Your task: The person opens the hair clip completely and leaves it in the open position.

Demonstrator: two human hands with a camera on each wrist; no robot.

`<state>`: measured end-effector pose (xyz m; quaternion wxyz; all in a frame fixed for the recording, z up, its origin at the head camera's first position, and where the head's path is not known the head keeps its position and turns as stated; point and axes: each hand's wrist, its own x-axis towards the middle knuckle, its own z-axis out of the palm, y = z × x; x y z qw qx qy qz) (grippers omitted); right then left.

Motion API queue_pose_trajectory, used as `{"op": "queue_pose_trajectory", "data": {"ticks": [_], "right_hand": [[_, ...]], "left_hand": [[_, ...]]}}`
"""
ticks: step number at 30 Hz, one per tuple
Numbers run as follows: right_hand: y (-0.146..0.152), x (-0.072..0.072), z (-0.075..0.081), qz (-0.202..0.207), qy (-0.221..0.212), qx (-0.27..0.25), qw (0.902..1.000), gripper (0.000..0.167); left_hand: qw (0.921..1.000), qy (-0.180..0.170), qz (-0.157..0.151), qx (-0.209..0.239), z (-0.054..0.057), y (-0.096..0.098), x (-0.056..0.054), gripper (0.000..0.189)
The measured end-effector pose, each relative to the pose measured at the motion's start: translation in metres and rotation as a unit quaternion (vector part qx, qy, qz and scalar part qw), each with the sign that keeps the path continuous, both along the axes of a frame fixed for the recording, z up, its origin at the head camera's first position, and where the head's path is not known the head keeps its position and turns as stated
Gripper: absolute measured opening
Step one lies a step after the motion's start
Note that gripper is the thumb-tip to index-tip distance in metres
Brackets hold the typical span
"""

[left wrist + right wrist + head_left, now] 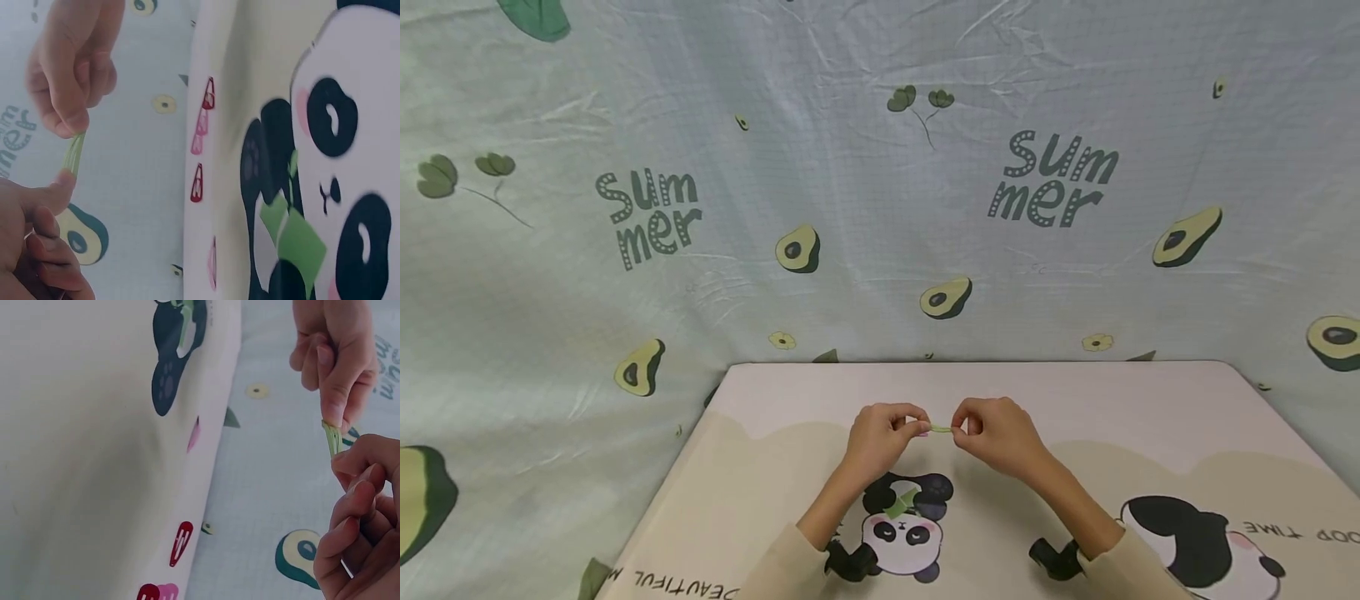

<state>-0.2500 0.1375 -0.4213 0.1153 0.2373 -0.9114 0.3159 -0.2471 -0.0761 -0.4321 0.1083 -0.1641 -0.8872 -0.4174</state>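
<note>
Between my two hands a slim light green hair clip (941, 429) is held up, one end in each hand. My left hand (880, 437) pinches one end between thumb and forefinger. At the other end, the fingertips of my right hand (1000, 433) pinch it. Lengthwise strands show on the clip in the right wrist view, and its ends are covered by fingertips. Past the hands, in the left wrist view, lie a red snap clip (197, 183), another red snap clip (209, 94), a pink clip (202, 122) and a pink clip seen edge-on (212, 262).
The hands are over the far half of a table (775, 467) with a printed panda cover. Behind its far edge hangs a pale curtain (880, 208) patterned with avocados and lettering. Dark wrist straps (853, 562) are on the forearms.
</note>
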Motion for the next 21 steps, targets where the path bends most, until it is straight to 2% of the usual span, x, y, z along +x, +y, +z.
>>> {"op": "queue_pose_trajectory", "data": {"ticks": [5,12,18,21], "right_hand": [[0.010,0.011,0.005,0.014,-0.011,-0.025,0.9995,0.009],[0.022,0.020,0.006,0.020,-0.029,-0.051,0.9981,0.012],[0.032,0.025,0.003,0.022,-0.039,-0.071,0.9965,0.013],[0.035,0.026,0.001,0.026,-0.038,-0.079,0.9958,0.013]], "left_hand": [[0.9982,-0.016,-0.022,0.054,0.002,0.006,0.009,0.005],[0.9875,-0.055,-0.049,0.139,0.000,0.015,0.018,0.006],[0.9780,-0.071,-0.061,0.186,-0.003,0.023,0.020,0.011],[0.9766,-0.070,-0.063,0.193,-0.004,0.027,0.022,0.012]]}}
